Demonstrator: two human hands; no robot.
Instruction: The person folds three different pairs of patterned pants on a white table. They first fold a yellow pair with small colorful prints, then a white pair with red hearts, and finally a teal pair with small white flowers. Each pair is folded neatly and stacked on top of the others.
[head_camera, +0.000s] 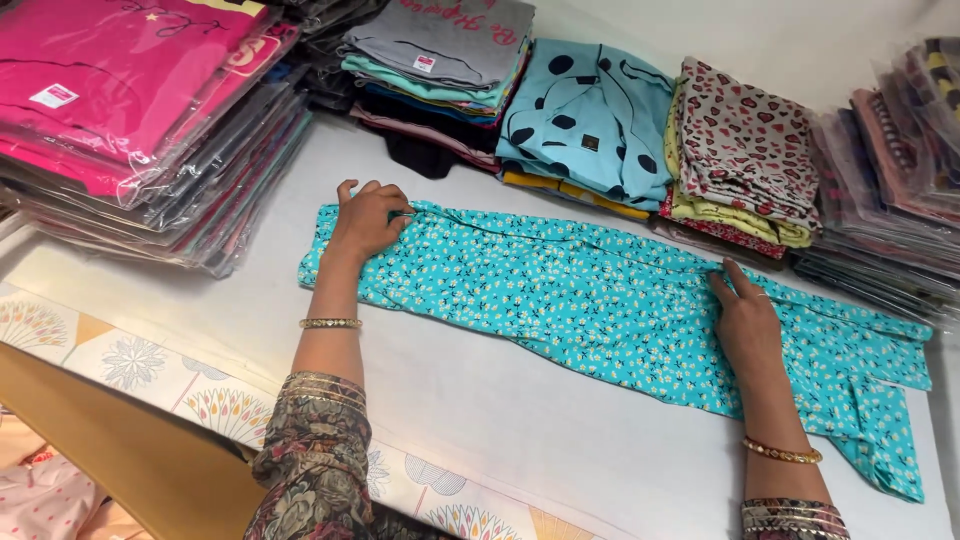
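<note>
- Nearest to me, two patterned sleeves (315, 465) and gold bangles (330, 323) frame the bottom edge; I see forearms reaching away over a white tabletop (500, 420).
- Along the near-left rim runs a tiled border (130, 360) of fan and flower motifs, and below it a tan wooden edge (130, 450).
- Far left, I see a tall stack of pink garments in glossy clear bags (130, 110), the plastic catching light.
- Across the middle lies the turquoise floral garment (580, 300), spread flat and long, running from left of centre to the right edge; thin soft cloth, scattered with tiny white and yellow flowers, slightly rumpled at the near-right end.
- My left hand (368, 220) sits on its far-left end, fingers curled and pinching a fold at the upper edge.
- My right hand (745, 325) rests further right on the cloth, fingertips nipping a small ridge of fabric at the far edge, palm down.
- Behind the garment, from left to right, I see a folded grey and teal pile (440, 60), a blue top with black dots (590, 120), then a grey heart-print pile over yellow (745, 150).
- Far right, more bagged clothes (900, 170) lean in a shiny stack, just beside the garment's end.
</note>
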